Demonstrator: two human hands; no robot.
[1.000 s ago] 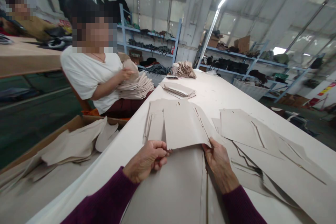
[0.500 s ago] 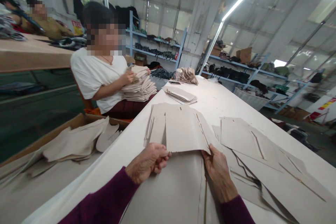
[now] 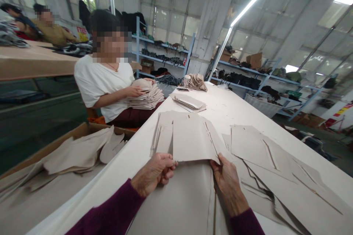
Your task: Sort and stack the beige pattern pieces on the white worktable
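A beige, flat cut piece of sheet material (image 3: 193, 139) is stretched between my two hands, its near edge slightly raised. My left hand (image 3: 156, 170) pinches its near left corner. At the near right corner, my right hand (image 3: 227, 178) grips it between thumb and fingers. Beneath and beyond it lie more beige pieces (image 3: 162, 132), loosely stacked. A long beige sheet (image 3: 179, 198) runs under my hands toward me. To the right, several cut sheets with slits (image 3: 256, 143) overlap one another. I cannot tell whether the material is leather or something similar.
The white table (image 3: 220, 106) carries a small stack of beige pieces (image 3: 190, 102) and a phone (image 3: 182, 89) farther off. On the left, a cardboard box (image 3: 79, 130) holds loose sheets. A seated co-worker (image 3: 104, 77) has a folded stack (image 3: 146, 97) on their lap. Blue shelves (image 3: 165, 46) stand behind.
My hands keep their grip on the sheet, almost unmoved. The view has shifted slightly. The co-worker's hands have lowered onto their stack.
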